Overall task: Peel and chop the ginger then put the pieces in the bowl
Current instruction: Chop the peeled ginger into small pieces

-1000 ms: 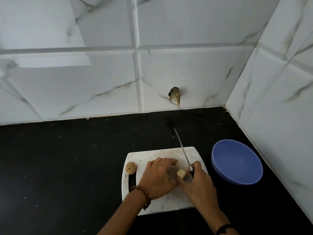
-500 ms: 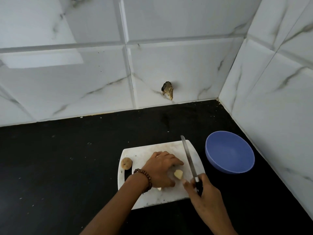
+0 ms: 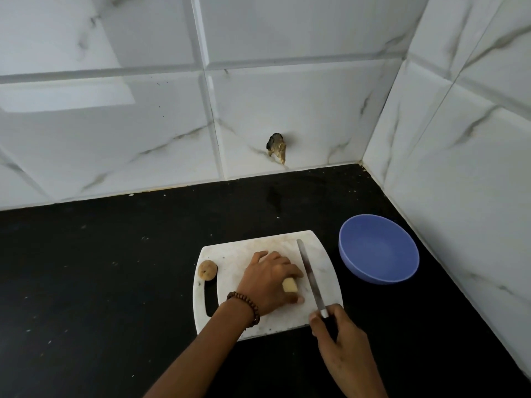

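A white cutting board (image 3: 253, 248) lies on the black counter. My left hand (image 3: 270, 282) presses a pale peeled ginger piece (image 3: 289, 284) down on the board, fingers curled over it. My right hand (image 3: 342, 340) grips the dark handle of a knife (image 3: 310, 277) at the board's near right corner. The blade lies flat, pointing away, just right of the ginger. A round unpeeled ginger piece (image 3: 207, 270) sits at the board's left edge. An empty blue bowl (image 3: 378, 248) stands right of the board.
White marble-tiled walls meet in a corner at the back right, close behind the bowl. A chipped hole (image 3: 276, 147) marks the back wall. The black counter (image 3: 100, 282) stretches wide to the left of the board.
My right hand drew the knife back from over the ginger to the right and toward me, lowering the blade. My left hand stayed on the ginger piece.
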A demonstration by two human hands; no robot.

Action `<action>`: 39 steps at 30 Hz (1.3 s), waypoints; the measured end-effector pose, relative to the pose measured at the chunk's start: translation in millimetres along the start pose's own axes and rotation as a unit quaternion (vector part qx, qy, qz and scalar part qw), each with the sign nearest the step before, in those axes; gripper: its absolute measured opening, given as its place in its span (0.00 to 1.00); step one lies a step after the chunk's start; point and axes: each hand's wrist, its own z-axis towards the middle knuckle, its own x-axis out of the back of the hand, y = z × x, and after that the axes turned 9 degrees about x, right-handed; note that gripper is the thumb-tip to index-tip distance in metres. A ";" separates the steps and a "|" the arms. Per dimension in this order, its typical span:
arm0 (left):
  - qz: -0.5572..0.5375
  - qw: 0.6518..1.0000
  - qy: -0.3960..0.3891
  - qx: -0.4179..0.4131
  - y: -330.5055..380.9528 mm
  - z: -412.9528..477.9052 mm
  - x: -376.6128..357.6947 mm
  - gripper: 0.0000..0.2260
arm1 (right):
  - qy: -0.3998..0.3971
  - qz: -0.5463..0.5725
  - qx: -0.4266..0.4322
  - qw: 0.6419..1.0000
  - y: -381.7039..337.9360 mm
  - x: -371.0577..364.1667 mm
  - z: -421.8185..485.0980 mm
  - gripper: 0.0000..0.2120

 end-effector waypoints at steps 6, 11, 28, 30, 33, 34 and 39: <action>0.002 0.999 0.045 0.029 -1.7 -6.2 -1.4 0.19 | -0.005 0.001 0.021 1.000 1.3 -3.9 2.3 0.06; 0.024 0.996 0.080 0.043 1.3 -9.6 -4.6 0.18 | -0.008 0.009 0.035 0.999 -0.3 -5.7 5.5 0.06; -0.026 0.951 0.209 0.228 23.0 -18.6 -22.8 0.16 | 0.017 0.016 0.062 0.998 -2.9 -8.0 2.4 0.07; -0.021 0.948 0.199 0.249 22.4 -15.7 -21.9 0.17 | 0.019 0.013 0.067 0.998 -7.0 -9.2 6.1 0.07; -0.019 0.951 0.176 0.253 22.7 -12.1 -18.2 0.17 | 0.015 0.009 0.075 0.997 -13.9 -9.7 12.5 0.07; -0.021 0.953 0.170 0.250 22.9 -12.1 -16.7 0.17 | 0.014 0.009 0.078 0.997 -16.0 -9.6 14.4 0.07; -0.026 0.960 0.157 0.230 19.9 -22.3 -13.9 0.15 | 0.007 0.013 0.069 0.998 -16.9 -13.3 22.7 0.08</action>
